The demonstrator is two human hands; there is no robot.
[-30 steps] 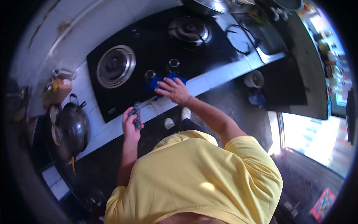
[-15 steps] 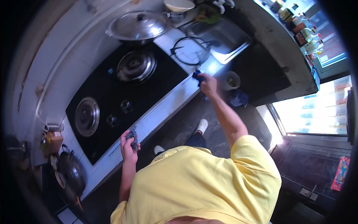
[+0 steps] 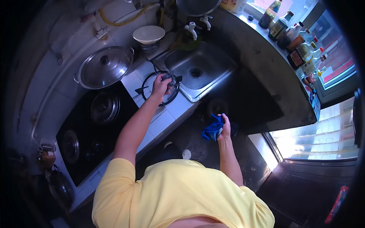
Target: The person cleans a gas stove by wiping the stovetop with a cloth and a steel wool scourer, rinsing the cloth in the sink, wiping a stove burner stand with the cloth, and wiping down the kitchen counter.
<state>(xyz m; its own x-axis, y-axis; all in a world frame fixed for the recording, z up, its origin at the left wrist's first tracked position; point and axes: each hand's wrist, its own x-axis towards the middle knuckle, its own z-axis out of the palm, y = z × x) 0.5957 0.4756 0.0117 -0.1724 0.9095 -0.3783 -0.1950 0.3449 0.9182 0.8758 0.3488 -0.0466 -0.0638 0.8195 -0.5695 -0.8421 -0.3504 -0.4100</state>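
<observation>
My left hand point(image 3: 160, 86) reaches over the tiled counter beside the sink, closed on a grey steel wool scrubber point(image 3: 170, 78). It is above a black round pan support point(image 3: 145, 80), which lies on the white tiles; whether the scrubber touches it I cannot tell. My right hand point(image 3: 225, 128) grips a crumpled blue cloth point(image 3: 212, 130) in the air over the floor, in front of the counter. Right of my left hand is the steel sink point(image 3: 218, 64).
A black gas stove point(image 3: 91, 138) with two burners fills the left counter. Behind it stands a large lidded pot point(image 3: 108, 68), near a pale bowl point(image 3: 149, 34). White taps point(image 3: 192, 29) rise behind the sink. Several bottles point(image 3: 279, 28) line the window ledge.
My left hand has moved from the stove's front edge to the pan support with the scrubber. My right hand has drawn back from the counter with the cloth. The view has shifted towards the sink.
</observation>
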